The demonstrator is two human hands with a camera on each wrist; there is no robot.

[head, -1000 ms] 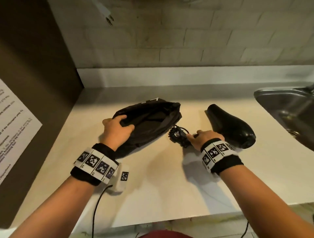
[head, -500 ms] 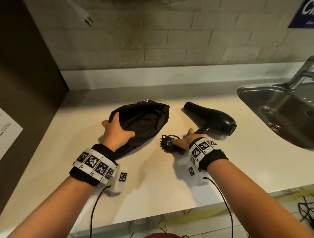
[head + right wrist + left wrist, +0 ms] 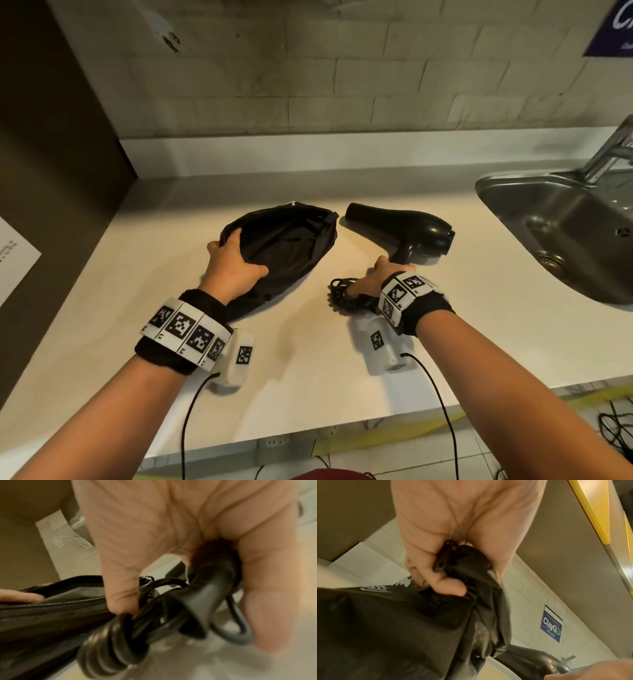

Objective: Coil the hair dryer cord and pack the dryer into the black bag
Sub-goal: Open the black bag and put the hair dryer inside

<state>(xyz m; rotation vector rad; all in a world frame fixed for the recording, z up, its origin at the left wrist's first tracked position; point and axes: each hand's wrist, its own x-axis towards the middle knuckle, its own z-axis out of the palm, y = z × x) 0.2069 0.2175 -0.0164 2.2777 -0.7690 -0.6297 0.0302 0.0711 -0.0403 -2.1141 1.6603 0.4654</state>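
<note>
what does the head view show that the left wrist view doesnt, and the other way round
Only the head view shows the right hand gripping the hair dryer by its handle with the coiled cord beside it, the sink at the right, and the whole counter.

Only the left wrist view shows the left hand pinching the zipper pull, white print on the black bag, and the blue ClayGo sign's wording.

Both show the left hand gripping the bag's edge, the dryer body, and the brick wall.
</note>
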